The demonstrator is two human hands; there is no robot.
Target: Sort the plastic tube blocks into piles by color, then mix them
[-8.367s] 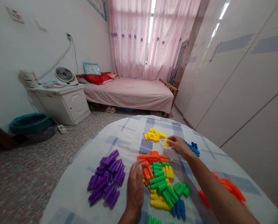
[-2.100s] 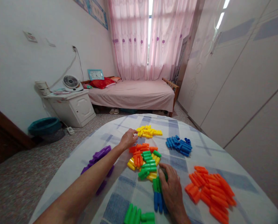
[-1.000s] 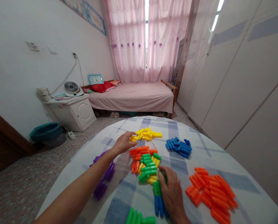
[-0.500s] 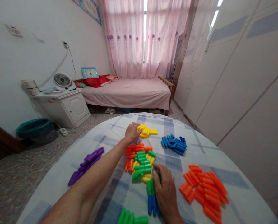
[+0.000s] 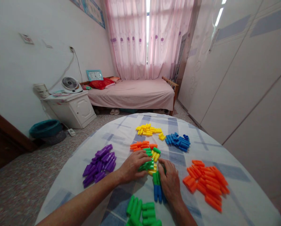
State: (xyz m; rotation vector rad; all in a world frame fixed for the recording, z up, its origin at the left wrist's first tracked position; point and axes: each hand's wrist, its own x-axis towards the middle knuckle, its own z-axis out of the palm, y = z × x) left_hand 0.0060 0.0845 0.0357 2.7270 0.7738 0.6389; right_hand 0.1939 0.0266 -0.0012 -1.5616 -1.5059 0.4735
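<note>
Head view: my left hand [image 5: 131, 166] curls over the mixed heap [image 5: 154, 153] of plastic pegs at the table's middle, fingertips on green ones. I cannot tell whether it grips any (the palm hides them). My right hand [image 5: 170, 180] lies flat and spread, partly covering the green and blue pegs [image 5: 156, 192]. Around them I count five sorted heaps: a purple heap [image 5: 99, 163], a yellow heap [image 5: 148, 129], a blue heap [image 5: 178, 141], an orange heap [image 5: 206, 182] near the right rim, and a green heap [image 5: 142, 213] cut off below. Bare checked tablecloth [image 5: 121, 138] shows between them.

Purple pegs [image 5: 98, 163], orange pegs [image 5: 206, 182], blue-checked white tablecloth [image 5: 121, 138].
</note>
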